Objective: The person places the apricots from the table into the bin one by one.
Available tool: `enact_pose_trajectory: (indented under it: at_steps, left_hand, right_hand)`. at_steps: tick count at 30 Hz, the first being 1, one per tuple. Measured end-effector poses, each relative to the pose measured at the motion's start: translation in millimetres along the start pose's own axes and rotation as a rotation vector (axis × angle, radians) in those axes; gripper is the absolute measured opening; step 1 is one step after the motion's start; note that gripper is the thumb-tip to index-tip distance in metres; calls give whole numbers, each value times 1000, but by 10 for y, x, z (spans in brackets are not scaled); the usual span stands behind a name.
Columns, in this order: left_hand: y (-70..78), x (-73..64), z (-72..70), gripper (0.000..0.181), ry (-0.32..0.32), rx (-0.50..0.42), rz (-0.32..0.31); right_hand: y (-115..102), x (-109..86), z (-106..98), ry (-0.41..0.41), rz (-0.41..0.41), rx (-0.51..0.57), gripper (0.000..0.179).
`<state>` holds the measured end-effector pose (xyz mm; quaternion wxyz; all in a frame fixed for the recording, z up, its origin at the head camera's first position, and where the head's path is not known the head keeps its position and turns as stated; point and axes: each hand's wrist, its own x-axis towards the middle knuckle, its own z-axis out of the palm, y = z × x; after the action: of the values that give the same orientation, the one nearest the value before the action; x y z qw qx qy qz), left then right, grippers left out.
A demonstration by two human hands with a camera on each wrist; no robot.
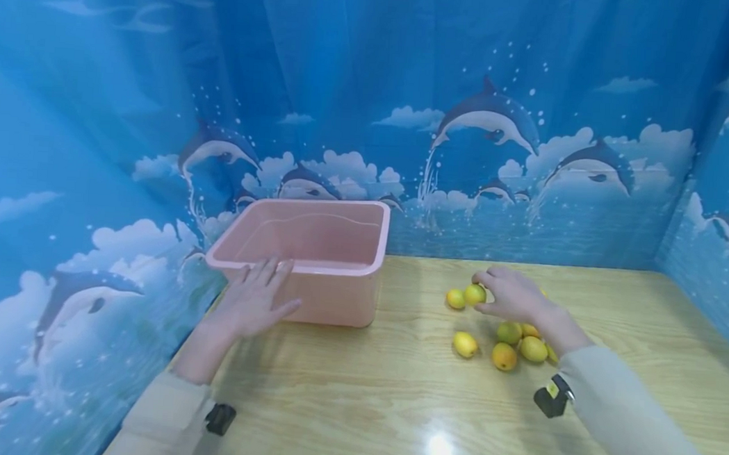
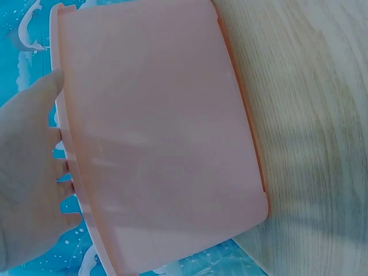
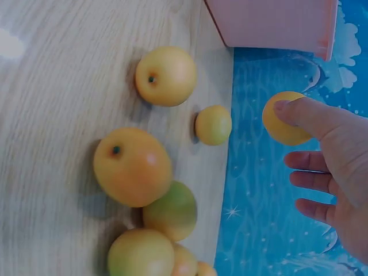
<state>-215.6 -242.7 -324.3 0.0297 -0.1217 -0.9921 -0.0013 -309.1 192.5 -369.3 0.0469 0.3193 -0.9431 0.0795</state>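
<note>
My right hand [image 1: 517,297] pinches a small round yellow-green citrus fruit [image 1: 475,294], and in the right wrist view the thumb lies across this fruit [image 3: 283,132]. Another small yellow fruit [image 1: 456,299] sits just left of it on the table. Nearer to me are a lemon-shaped yellow fruit [image 1: 465,344], an orange one [image 1: 504,356] and a cluster of yellow and green fruits [image 1: 533,349], partly behind the right wrist. My left hand [image 1: 252,303] is at the near rim of a pink plastic bin [image 1: 335,299], fingers extended; firm contact cannot be told.
The bin stands at the back left of the light wooden table [image 1: 354,394]. A blue curtain [image 1: 361,81] printed with dolphins hangs behind the table and along both sides. Dark cameras are strapped at both wrists.
</note>
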Motion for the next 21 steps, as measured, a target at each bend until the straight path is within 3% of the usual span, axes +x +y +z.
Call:
enact_pose_trajectory:
  at_steps: [12, 21]
  left_hand:
    - [-13, -28, 38, 83, 5, -12, 12]
    - [-14, -25, 39, 84, 11, -2, 15]
  right_hand:
    - [-218, 163, -183, 11, -12, -34, 42]
    - [-370, 394, -393, 84, -74, -45, 39]
